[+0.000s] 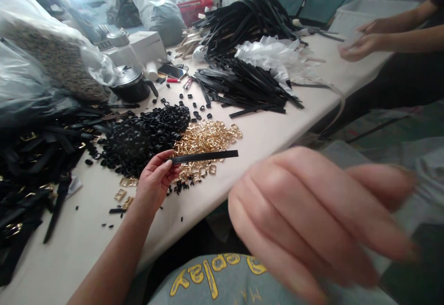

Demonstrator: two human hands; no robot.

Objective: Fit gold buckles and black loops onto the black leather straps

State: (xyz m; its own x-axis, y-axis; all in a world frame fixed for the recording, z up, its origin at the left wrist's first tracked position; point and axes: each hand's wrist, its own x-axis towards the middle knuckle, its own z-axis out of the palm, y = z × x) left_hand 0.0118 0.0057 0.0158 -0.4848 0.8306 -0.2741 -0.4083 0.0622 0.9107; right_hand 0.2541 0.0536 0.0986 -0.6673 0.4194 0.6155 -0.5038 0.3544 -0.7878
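My left hand (160, 175) pinches one end of a short black leather strap (208, 156), whose other end points right over the pile of gold buckles (208, 133). My right hand (312, 221) is large and blurred, close to the camera at the lower right. Its fingers are loosely bent and apart, and nothing shows in them. Left of the buckles lies a heap of small black loops (138, 138). Several tiny black pieces (180, 187) are scattered below the buckles. A few loose buckles (120, 195) lie beside my left wrist.
Buckled black straps (31, 166) are heaped at the left. Bundles of black strips (243, 83) lie farther back, near a black lidded pot (132, 85) and a phone (172, 71). Another person's hands (364, 43) are at the far right by a white bin (364, 11).
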